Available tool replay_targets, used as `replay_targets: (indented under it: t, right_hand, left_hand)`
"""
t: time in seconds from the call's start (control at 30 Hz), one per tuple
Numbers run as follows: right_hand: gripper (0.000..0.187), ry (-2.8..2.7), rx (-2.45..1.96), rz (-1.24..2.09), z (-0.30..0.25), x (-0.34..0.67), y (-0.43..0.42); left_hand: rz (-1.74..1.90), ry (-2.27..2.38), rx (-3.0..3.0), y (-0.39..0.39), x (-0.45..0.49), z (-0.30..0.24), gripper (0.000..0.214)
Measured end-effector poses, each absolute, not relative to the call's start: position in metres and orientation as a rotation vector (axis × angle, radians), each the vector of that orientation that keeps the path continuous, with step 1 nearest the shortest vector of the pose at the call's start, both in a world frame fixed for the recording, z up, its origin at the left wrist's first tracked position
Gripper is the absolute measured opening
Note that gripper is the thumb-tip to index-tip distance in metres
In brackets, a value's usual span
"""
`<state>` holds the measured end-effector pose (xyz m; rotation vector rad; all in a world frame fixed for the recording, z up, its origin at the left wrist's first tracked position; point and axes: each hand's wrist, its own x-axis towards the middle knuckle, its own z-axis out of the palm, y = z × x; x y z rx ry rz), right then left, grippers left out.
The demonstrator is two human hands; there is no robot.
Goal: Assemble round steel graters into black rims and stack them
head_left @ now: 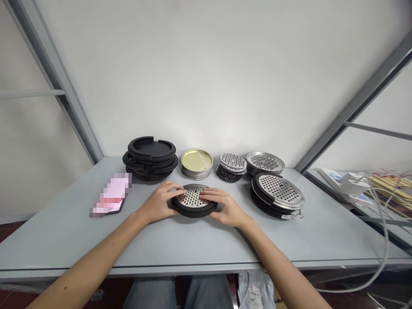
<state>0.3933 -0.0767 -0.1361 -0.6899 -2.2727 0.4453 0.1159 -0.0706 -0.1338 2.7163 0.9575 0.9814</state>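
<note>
Both hands hold a round black case [195, 212] low over the grey table, just in front of me. A shiny perforated metal disc [193, 197] sits within its raised black rim. My left hand [161, 201] grips the left side, fingertips resting on the disc and thumb low at the edge. On the opposite side my right hand [227, 208] does likewise, its fingers pressing on the disc. The underside of the case is hidden. Right of it lies a stack of finished-looking round cases [280, 191] with perforated metal tops and small wire clasps.
Along the wall stand stacked black rings [151, 156], gold-coloured metal trays [197, 162], small perforated discs [232, 165] and larger metal-rimmed perforated lids [265, 162]. A phone [112, 193], partly pixelated, lies left on the table [154, 253]. White cables [384, 231] hang at the right beside a shelf.
</note>
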Motion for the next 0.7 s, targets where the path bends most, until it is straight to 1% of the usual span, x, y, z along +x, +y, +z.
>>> replay_targets:
  t: [0.13, 0.3, 0.43, 0.6, 0.7]
  right_hand:
    - [0.046, -2.273, -0.689, 0.373, -0.138, 0.396, -0.074]
    - [0.049, -2.212, -0.772, 0.3, -0.138, 0.399, -0.073]
    - [0.048, -2.192, -0.842, 0.289, -0.138, 0.401, -0.072]
    - [0.045, -2.174, -0.948, 0.253, -0.141, 0.404, -0.071]
    - [0.041, -2.175, -0.929, 0.228, -0.14, 0.406, -0.07]
  left_hand:
    - [0.911, 0.96, 2.717, -0.067, 0.113, -0.135, 0.046]
    - [0.939, 0.917, 2.664, -0.063, 0.11, -0.138, 0.046]
    - [0.986, 0.882, 2.592, -0.061, 0.106, -0.139, 0.04]
    - [1.001, 0.878, 2.524, -0.061, 0.104, -0.144, 0.035]
    - [1.005, 0.897, 2.472, -0.063, 0.105, -0.144, 0.034]
